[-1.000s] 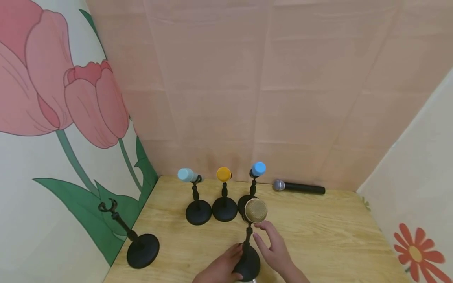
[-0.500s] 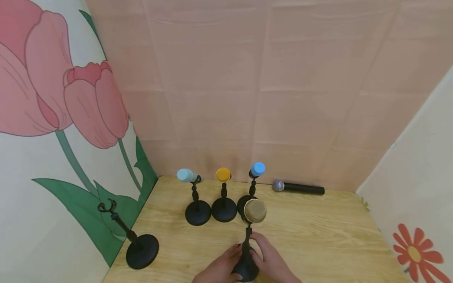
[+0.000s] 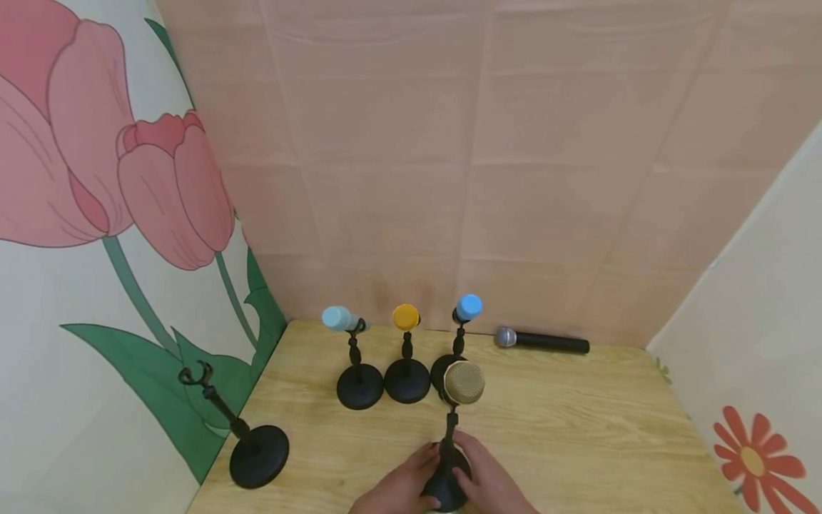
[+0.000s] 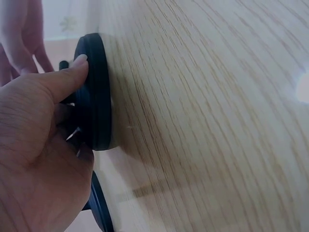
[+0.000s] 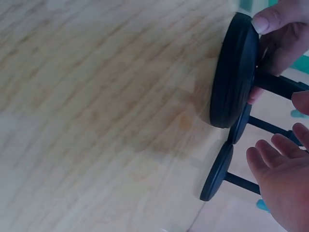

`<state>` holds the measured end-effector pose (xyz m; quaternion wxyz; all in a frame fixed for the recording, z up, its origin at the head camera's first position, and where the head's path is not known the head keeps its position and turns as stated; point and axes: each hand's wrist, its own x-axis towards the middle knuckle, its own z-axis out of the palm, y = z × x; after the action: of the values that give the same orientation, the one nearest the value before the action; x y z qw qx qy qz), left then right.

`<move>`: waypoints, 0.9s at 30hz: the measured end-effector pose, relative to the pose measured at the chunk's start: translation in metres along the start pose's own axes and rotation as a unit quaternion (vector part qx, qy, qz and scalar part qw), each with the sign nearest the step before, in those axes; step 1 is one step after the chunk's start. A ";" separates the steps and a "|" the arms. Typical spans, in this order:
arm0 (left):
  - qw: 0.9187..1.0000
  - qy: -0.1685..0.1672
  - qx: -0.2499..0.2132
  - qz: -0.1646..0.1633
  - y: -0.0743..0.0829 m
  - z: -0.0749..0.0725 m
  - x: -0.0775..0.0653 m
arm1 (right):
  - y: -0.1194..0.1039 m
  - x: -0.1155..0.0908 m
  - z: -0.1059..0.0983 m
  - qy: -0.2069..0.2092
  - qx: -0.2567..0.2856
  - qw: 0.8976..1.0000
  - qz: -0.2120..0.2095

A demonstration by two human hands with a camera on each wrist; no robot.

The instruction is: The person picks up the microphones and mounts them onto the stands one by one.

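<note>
A gold-mesh microphone [image 3: 464, 383] sits on a black stand [image 3: 446, 491] with a round base, at the front of the table. My left hand [image 3: 399, 484] grips that stand, its thumb on top of the base as the left wrist view shows. My right hand [image 3: 493, 482] is at the stand's right side. In the right wrist view, the right hand's fingers [image 5: 280, 150] are loosely extended close to the pole, with its thumb right at the pole.
Behind stand several miniature stands, bearing a pale blue microphone [image 3: 337, 318], a yellow one [image 3: 405, 317] and a blue one [image 3: 469, 307]. A black microphone [image 3: 544, 341] lies at the back right. A stand with a bare clip [image 3: 259, 457] is at the left edge of the wooden table [image 3: 578, 428].
My right hand has come down from near the microphone head to the base of the stand. The left hand and the stand have stayed almost in place.
</note>
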<state>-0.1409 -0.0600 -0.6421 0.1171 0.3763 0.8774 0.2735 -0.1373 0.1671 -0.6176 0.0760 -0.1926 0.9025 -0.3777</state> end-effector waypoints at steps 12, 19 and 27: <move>0.999 -0.003 -0.046 0.019 -0.008 0.007 0.000 | 0.007 -0.003 0.012 -0.036 0.007 0.999 0.030; 0.997 0.007 -0.069 0.019 -0.006 0.007 -0.002 | 0.011 -0.005 0.020 -0.029 -0.039 0.999 -0.004; 0.999 0.018 -0.046 0.013 -0.005 0.007 -0.002 | 0.016 -0.005 0.028 -0.027 -0.060 0.998 -0.018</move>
<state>-0.1400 -0.0618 -0.6507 0.1150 0.3770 0.8609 0.3218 -0.1302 0.1616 -0.6487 0.0821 -0.2236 0.9175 -0.3186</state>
